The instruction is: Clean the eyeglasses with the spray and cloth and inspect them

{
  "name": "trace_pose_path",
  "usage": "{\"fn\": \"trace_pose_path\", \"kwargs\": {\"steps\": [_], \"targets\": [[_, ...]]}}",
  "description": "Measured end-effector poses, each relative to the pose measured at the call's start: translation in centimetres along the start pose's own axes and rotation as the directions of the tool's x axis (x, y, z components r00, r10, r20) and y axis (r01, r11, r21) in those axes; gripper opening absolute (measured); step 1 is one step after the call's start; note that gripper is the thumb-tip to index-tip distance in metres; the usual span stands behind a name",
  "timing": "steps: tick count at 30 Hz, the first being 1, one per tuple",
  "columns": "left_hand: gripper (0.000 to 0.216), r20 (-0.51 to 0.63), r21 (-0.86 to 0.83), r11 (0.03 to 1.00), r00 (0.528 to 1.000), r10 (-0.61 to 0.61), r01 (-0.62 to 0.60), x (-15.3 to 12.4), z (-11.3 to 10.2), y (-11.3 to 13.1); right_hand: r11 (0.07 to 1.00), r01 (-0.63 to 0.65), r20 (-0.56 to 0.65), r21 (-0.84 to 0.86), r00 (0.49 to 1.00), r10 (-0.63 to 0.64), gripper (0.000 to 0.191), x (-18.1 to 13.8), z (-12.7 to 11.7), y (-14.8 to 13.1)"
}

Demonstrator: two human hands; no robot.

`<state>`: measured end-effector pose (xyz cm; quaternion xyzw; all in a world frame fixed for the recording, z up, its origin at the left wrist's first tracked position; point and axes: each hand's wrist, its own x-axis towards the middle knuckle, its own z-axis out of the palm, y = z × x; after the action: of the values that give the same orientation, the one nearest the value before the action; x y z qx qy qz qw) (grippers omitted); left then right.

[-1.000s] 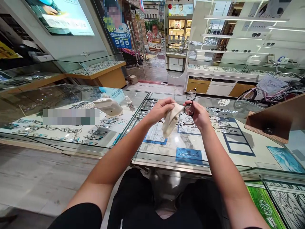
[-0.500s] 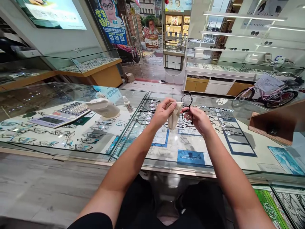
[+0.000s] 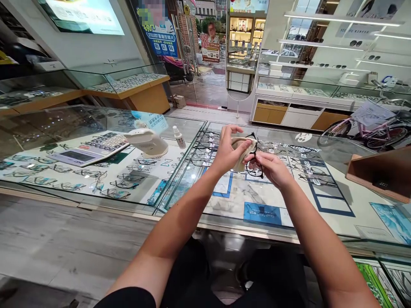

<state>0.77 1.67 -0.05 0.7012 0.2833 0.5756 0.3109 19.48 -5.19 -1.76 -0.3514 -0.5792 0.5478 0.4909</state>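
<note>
Above a glass display counter (image 3: pixel 224 205), my left hand (image 3: pixel 227 150) pinches a beige cleaning cloth (image 3: pixel 240 147) against a pair of black-framed glasses (image 3: pixel 254 164). My right hand (image 3: pixel 272 167) grips the glasses by the frame from the right and below. The cloth covers the upper lens and part of the frame. Both hands touch each other around the glasses, held a little above the glass top.
On the counter to the left stand a white device (image 3: pixel 147 142), a small spray bottle (image 3: pixel 178 137) and a calculator (image 3: pixel 90 149). Rows of glasses lie under the glass. A wooden stand (image 3: pixel 382 173) sits at right; a pink bicycle (image 3: pixel 362 128) leans behind.
The hands have lowered toward the counter. The cloth, hanging loose from the left hand before, is now wrapped over the glasses' lens, and the glasses are tilted lower.
</note>
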Motion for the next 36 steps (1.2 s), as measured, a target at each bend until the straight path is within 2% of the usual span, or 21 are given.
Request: {"fn": "trace_pose_path", "kwargs": {"steps": [3, 5, 7, 10, 13, 17, 20, 24, 28, 31, 36], "targets": [[0.053, -0.188, 0.172, 0.983, 0.982, -0.030, 0.063, -0.3, 0.2, 0.2, 0.999, 0.009, -0.014, -0.031, 1.000, -0.009, 0.035, 0.0, 0.1, -0.2], [0.058, -0.222, 0.263, 0.954, 0.972, -0.083, 0.142, -0.5, 0.2, 0.6, 0.998, 0.017, -0.027, -0.056, 0.999, -0.018, 0.037, 0.0, 0.2, -0.3], [0.061, -0.139, 0.295, 0.932, 0.974, -0.178, 0.212, -0.6, 0.0, 1.1, 0.997, 0.023, -0.038, -0.078, 0.999, -0.026, 0.039, -0.1, 0.3, -0.4], [0.064, -0.004, 0.283, 0.912, 0.951, -0.309, 0.298, -0.7, -0.1, 1.4, 0.996, 0.030, -0.045, -0.088, 0.998, -0.034, 0.039, -0.2, 0.3, -0.5], [0.062, 0.086, 0.145, 0.922, 0.924, -0.373, 0.359, -0.4, 0.1, 1.0, 0.995, 0.037, -0.038, -0.090, 0.998, -0.041, 0.039, -0.2, 0.4, -0.5], [0.063, 0.271, -0.135, 0.913, 0.900, -0.341, 0.386, -0.1, 0.4, 0.4, 0.994, 0.031, -0.036, -0.101, 0.999, -0.035, 0.041, -0.2, 0.4, -0.5], [0.058, 0.399, -0.348, 0.826, 0.868, -0.297, 0.443, -0.2, 0.7, 0.4, 0.997, 0.014, -0.048, -0.075, 0.999, -0.018, 0.041, -0.1, 0.6, -0.5], [0.049, 0.471, -0.544, 0.664, 0.842, -0.265, 0.513, -0.2, 0.9, 0.6, 1.000, 0.004, -0.073, 0.004, 0.997, -0.004, 0.041, 0.0, 0.9, -0.4], [0.051, 0.530, -0.581, 0.573, 0.803, -0.272, 0.578, -0.1, 0.6, 0.8, 0.999, -0.010, -0.106, 0.040, 0.994, 0.014, 0.043, 0.2, 0.9, -0.3], [0.054, 0.558, -0.555, 0.577, 0.783, -0.276, 0.599, -0.2, 0.5, 0.8, 0.998, -0.016, -0.094, 0.053, 0.995, 0.021, 0.044, 0.3, 0.9, 0.0], [0.051, 0.474, -0.525, 0.665, 0.831, -0.290, 0.531, -0.5, 1.3, 0.2, 1.000, 0.000, -0.053, 0.013, 0.999, 0.001, 0.041, 0.4, 0.7, 1.0]]}}
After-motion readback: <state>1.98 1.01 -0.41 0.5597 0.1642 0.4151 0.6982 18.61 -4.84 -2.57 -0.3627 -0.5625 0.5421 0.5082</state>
